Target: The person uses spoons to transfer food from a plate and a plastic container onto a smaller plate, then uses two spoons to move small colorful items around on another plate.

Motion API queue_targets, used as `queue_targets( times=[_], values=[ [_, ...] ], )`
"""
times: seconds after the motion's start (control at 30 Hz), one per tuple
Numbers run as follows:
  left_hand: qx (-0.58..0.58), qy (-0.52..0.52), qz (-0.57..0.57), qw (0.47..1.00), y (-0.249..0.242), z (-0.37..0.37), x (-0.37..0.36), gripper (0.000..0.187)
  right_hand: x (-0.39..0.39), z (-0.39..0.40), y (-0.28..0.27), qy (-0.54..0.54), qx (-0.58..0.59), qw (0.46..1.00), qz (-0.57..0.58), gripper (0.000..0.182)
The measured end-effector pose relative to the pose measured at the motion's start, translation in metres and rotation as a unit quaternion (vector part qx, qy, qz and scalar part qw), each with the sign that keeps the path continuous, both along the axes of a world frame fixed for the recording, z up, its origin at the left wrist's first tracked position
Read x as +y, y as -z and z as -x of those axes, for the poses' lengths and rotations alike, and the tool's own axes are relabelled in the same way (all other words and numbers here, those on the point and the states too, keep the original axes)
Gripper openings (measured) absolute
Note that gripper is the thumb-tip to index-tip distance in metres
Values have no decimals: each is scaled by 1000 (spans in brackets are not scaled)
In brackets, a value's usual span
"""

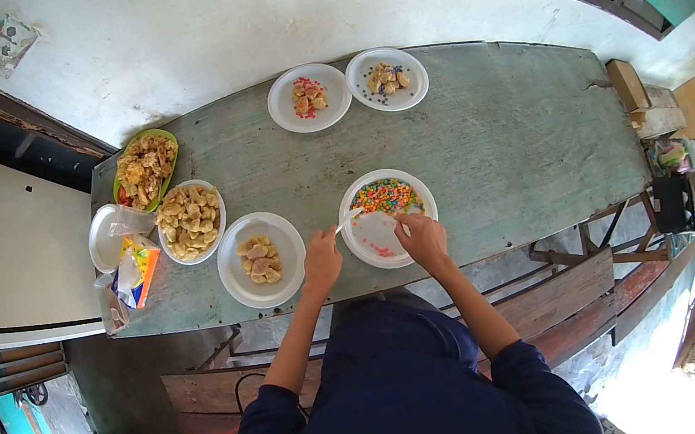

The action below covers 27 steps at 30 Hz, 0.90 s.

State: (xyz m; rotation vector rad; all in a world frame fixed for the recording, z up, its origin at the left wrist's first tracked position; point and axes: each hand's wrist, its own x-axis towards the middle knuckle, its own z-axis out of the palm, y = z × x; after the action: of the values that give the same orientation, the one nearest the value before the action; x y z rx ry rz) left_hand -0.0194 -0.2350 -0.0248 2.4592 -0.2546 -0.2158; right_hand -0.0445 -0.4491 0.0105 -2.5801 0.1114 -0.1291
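Note:
A white plate (382, 255) near the table's front edge holds many small multicoloured pieces (386, 197) at its back, with a few pink ones apart at the front. My left hand (323, 261), at the plate's left side, is closed on a white plastic utensil (349, 217) whose tip reaches over the rim. Over the plate's right part is my right hand (422, 237), fingers pinched together; what they hold, if anything, is too small to make out. Left of my left hand, another white plate (233, 273) carries a small pile of pale brown food pieces (260, 261).
At the back stand two white plates (282, 118) (419, 93) of food with red and dark blue pieces. On the left are a heaped plate (190, 218), a green dish (172, 138) of fried food, an empty-looking white plate (100, 244) and an orange-yellow packet (136, 269).

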Motion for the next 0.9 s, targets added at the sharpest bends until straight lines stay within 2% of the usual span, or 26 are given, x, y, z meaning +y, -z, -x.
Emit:
queue_targets(
  times=[0.13,0.23,0.3,0.43,0.83,0.9],
  values=[
    [-2,-1,-2,1000,-2,0,0,32,5,-6,6,5,3,1000,0,18],
    [1,-4,0,1000,-4,1,1,32,7,-8,2,26,50,998,31,18],
    [-3,-6,2,1000,-2,1,1,32,8,-7,-1,27,-15,999,10,16],
    [-1,-9,4,1000,-2,2,1,32,12,-7,-2,21,17,1000,-1,18],
    [-17,-7,1,1000,1,5,5,33,8,-3,2,-7,-20,1000,13,17],
    [-17,-7,-1,1000,1,5,5,33,6,-1,3,-48,-34,998,4,16]
  ],
)
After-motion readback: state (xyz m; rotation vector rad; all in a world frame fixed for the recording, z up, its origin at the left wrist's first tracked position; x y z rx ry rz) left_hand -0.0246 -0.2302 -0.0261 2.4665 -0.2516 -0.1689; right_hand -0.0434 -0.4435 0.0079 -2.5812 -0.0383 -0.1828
